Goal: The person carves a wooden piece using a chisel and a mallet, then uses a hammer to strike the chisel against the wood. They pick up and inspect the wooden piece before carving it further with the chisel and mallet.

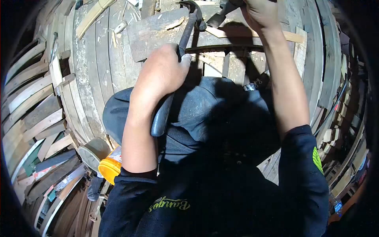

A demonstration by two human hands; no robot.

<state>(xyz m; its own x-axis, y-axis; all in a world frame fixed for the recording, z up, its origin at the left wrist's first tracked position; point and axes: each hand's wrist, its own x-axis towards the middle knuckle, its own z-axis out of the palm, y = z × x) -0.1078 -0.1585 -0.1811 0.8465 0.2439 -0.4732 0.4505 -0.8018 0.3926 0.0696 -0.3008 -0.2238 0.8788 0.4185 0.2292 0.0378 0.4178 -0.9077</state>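
Observation:
My left hand (160,73) is wrapped round the dark handle of a claw hammer (187,33). The hammer's head points away from me, and the handle's butt hangs over my lap. At the top of the view my right hand (262,14) grips a chisel (217,19) by its dark handle, its flat blade slanting down to the left. The blade's edge is close over the end of a pale wooden strip (252,32), just right of the hammer head. A weathered grey board (154,35) lies under both tools, with a loose splinter on it.
Wood chips and shavings (116,37) litter the plank floor (104,59). A light wooden stick (92,17) lies at the top left. Stacked wood pieces (35,102) fill the left side. A yellow bucket (109,168) stands by my left elbow, beside a grey round container (94,154).

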